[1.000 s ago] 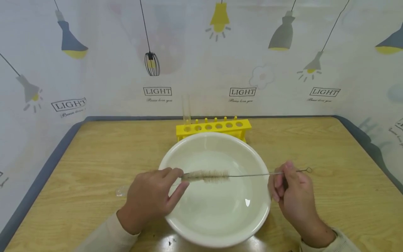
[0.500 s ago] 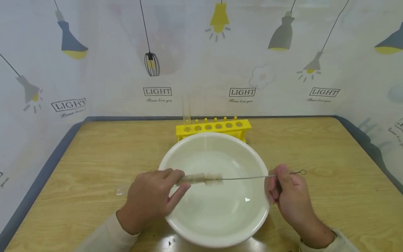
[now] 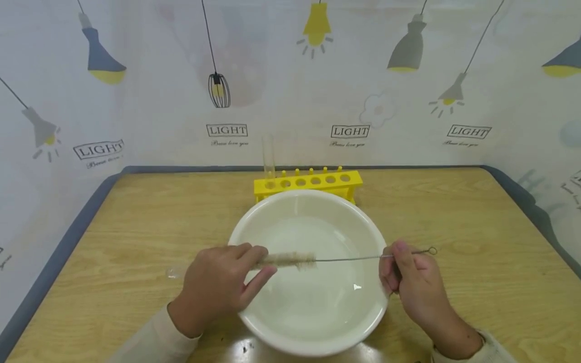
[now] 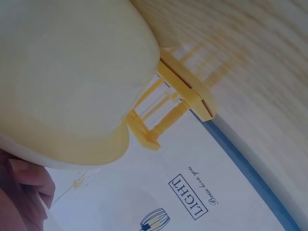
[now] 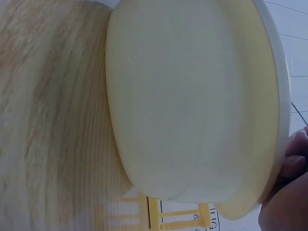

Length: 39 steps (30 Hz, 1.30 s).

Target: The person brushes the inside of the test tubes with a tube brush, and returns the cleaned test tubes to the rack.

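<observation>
In the head view my left hand (image 3: 222, 277) grips a clear test tube (image 3: 173, 273) over the left rim of a white basin (image 3: 313, 348). The tube lies nearly level, its rounded end showing left of the hand. A test tube brush (image 3: 299, 259) points leftward into the tube's mouth, part of its pale bristles still outside. My right hand (image 3: 415, 277) pinches the brush's twisted wire handle between thumb and fingers, near its looped end, at the basin's right rim. In the right wrist view a short piece of wire (image 5: 298, 113) shows beyond the fingers.
Just behind the basin stands a yellow test tube rack (image 3: 308, 182), with a clear upright test tube (image 3: 269, 159) in its leftmost hole. The wooden table (image 3: 150, 217) ends at a wall covering printed with lamps (image 3: 290, 101). Water lies in the basin.
The right hand has shifted left and slightly down with the wire, and the bristles have slid further left into the tube. The left hand has hardly moved.
</observation>
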Motion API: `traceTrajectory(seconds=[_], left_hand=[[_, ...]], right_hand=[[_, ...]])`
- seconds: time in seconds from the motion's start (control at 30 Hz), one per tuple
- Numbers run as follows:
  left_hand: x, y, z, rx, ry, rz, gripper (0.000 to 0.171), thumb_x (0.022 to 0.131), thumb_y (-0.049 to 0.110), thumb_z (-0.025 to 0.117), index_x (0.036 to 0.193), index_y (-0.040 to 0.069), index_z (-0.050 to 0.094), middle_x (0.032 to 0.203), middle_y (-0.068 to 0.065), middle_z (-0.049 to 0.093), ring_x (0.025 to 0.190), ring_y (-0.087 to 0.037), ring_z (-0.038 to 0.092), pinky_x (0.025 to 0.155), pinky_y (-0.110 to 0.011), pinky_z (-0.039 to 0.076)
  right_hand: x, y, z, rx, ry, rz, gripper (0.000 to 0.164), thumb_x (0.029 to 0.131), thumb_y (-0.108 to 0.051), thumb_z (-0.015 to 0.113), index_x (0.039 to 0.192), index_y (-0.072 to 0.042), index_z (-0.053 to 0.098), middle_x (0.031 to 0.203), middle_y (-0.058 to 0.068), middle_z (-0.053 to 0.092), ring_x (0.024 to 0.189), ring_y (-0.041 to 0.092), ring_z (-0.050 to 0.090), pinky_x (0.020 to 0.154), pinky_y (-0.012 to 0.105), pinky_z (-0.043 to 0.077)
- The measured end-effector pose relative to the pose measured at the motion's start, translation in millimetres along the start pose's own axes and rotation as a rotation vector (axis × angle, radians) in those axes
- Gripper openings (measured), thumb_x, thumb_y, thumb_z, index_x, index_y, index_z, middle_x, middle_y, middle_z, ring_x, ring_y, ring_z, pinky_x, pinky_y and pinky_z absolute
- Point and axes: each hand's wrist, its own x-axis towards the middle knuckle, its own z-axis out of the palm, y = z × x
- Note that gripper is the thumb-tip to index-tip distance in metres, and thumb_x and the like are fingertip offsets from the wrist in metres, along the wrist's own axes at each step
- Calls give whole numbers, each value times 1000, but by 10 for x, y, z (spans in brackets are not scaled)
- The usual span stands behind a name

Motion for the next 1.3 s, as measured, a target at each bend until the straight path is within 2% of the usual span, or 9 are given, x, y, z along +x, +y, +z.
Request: traceTrajectory(seconds=[0.17,0.27,0.43,0.67,0.9,1.07,1.2,1.3], left_hand=[[20,9,-18,-7,-14,17,48,106,51,36,88,16,64,59,8,49,44,-4,38,40,-20,32],[18,18,-24,-14,-27,27,50,105,51,36,87,15,64,59,7,50,43,-5,40,40,-21,33],[23,15,-27,-15,-25,37,48,105,52,37,88,16,64,59,8,49,44,-5,39,40,-21,33],[12,17,-13,-22,-12,43,48,105,52,38,88,17,65,59,9,50,43,-3,38,39,-19,29],[15,20,-1,-5,1,17,48,105,51,37,88,16,65,60,9,52,44,-3,39,39,-19,31],[9,38,-22,-1,-15,0,49,105,53,36,88,17,65,61,9,55,44,-4,42,39,-20,33],[8,53,-17,-1,-21,-7,49,104,55,37,88,17,64,60,9,52,45,-4,41,40,-21,34],[6,57,-6,-3,-23,-12,48,104,55,38,87,17,62,59,9,47,45,-4,39,40,-21,33]], right_hand=[[12,15,14,-32,-52,-92,46,106,6,25,68,0,51,58,5,42,50,14,43,43,27,32],[13,-3,27,-46,-83,-115,46,106,7,25,67,0,50,58,6,43,51,14,43,43,26,32],[6,-51,33,-148,-92,-84,49,106,5,26,65,-6,51,57,4,44,50,12,44,44,25,36],[-29,1,49,-113,-71,-113,45,104,9,30,67,-2,53,59,5,45,51,12,43,42,25,33],[-14,-18,36,-190,-82,-86,47,105,8,29,68,-5,54,57,4,44,50,11,43,42,24,36],[5,1,29,-72,-100,-79,50,105,8,25,65,-1,53,54,6,42,48,13,43,42,26,34],[4,40,24,85,-68,-74,50,105,8,24,64,6,52,51,8,39,44,16,40,38,29,30],[-5,50,20,121,-40,-68,50,105,8,24,64,7,52,51,9,38,42,17,40,37,30,28]])
